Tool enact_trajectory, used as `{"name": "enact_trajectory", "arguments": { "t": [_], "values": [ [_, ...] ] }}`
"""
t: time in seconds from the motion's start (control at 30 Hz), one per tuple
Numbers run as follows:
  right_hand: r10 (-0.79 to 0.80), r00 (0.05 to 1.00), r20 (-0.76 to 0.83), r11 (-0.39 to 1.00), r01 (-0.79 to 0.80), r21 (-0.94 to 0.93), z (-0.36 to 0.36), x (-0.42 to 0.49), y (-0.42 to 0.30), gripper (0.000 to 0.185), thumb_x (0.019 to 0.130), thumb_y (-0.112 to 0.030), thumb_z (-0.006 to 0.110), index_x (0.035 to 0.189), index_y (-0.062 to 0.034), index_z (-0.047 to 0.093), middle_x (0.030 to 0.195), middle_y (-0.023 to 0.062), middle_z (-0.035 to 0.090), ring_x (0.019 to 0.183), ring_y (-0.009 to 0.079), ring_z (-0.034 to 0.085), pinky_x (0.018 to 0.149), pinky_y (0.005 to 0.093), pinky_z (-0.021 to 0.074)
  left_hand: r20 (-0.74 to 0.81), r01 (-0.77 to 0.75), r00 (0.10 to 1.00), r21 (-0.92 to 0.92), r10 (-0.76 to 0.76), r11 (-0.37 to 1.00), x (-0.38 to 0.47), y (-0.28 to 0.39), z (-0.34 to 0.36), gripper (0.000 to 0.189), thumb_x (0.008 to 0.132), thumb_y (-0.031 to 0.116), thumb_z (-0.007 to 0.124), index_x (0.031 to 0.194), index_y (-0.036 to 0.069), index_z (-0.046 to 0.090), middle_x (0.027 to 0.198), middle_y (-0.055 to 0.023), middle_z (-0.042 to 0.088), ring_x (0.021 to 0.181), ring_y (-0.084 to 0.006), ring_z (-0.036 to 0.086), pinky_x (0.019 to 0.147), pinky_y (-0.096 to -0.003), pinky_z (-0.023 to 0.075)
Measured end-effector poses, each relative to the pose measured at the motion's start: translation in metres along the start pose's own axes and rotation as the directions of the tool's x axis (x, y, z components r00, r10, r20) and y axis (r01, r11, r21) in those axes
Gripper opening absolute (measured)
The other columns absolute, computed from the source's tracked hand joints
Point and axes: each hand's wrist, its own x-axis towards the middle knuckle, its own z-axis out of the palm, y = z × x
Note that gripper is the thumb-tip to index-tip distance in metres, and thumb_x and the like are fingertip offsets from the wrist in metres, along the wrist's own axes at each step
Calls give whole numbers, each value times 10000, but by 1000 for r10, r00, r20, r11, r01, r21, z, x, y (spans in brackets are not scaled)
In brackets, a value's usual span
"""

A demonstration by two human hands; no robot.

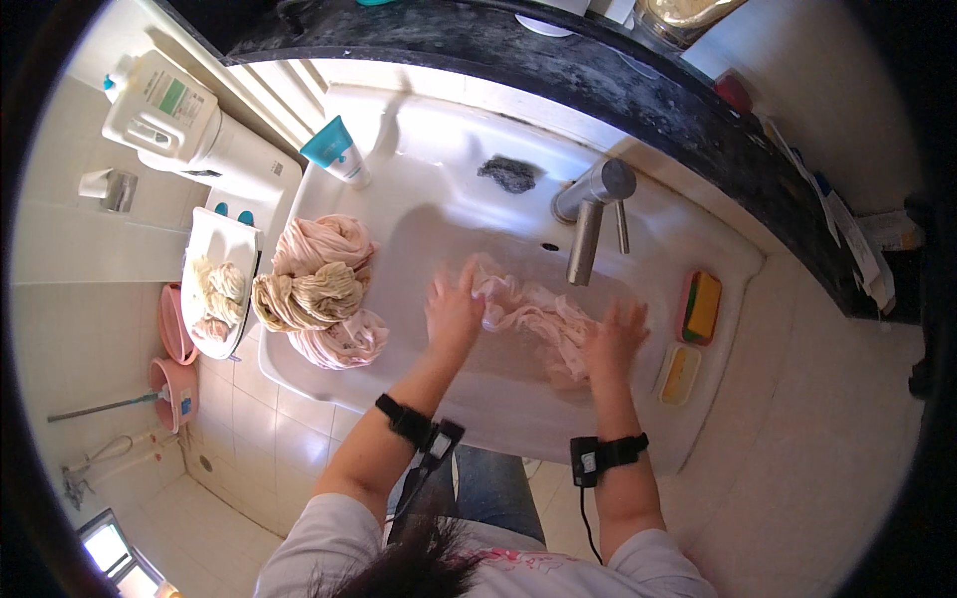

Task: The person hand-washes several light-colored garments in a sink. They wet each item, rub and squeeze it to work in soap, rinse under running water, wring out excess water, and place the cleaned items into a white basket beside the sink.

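A wet, pale pink cloth (542, 318) lies stretched and crumpled in cloudy water in the white washbasin (478, 430). At its left end is my left hand (452, 312), fingers spread and thumb side against the fabric; whether it pinches the cloth is unclear. My right hand (616, 340) is at the other end, its blurred fingers apart and its palm side touching the cloth. Left of the water, on the basin's rim, three twisted bundles sit together: a pink one (323, 243), a beige one (314, 295) and a pale printed one (344, 340).
A metal faucet (587, 224) reaches over the water. Sponges in a dish (700, 308) and a soap bar in a dish (680, 375) rest on the right rim. A teal-and-white tube (338, 153) stands at the back left. Further left are a detergent jug (161, 108) and pink buckets (178, 389).
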Motion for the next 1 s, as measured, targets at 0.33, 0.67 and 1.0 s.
{"name": "enact_trajectory", "arguments": {
  "t": [0.33,0.67,1.0],
  "values": [
    [-361,875,322,933,345,106,63,-13,-67,549,859,-435,515,1338,-183,420,1447,154,242,1287,444,235,1043,601,125,366,-74,930,284,-37,956,15,-28,41,414,776,306,610,1169,178,580,1367,-144,361,1206,-294,405,893,-472,424],
    [-118,916,384,557,-259,789,103,-3,-60,433,830,-137,609,1234,-43,485,1233,143,503,1098,297,494,903,366,403,608,538,790,-748,76,388,14,-28,52,642,811,474,599,1278,61,446,1101,-141,592,993,-275,569,851,-376,465],
    [-74,870,488,72,-483,872,14,-28,-90,306,829,-238,669,1000,5,598,832,41,607,740,110,566,640,254,466,653,624,747,-753,-121,-210,37,8,59,427,876,428,508,1127,83,522,1033,-109,555,935,-259,565,781,-397,482]
  ]
}}
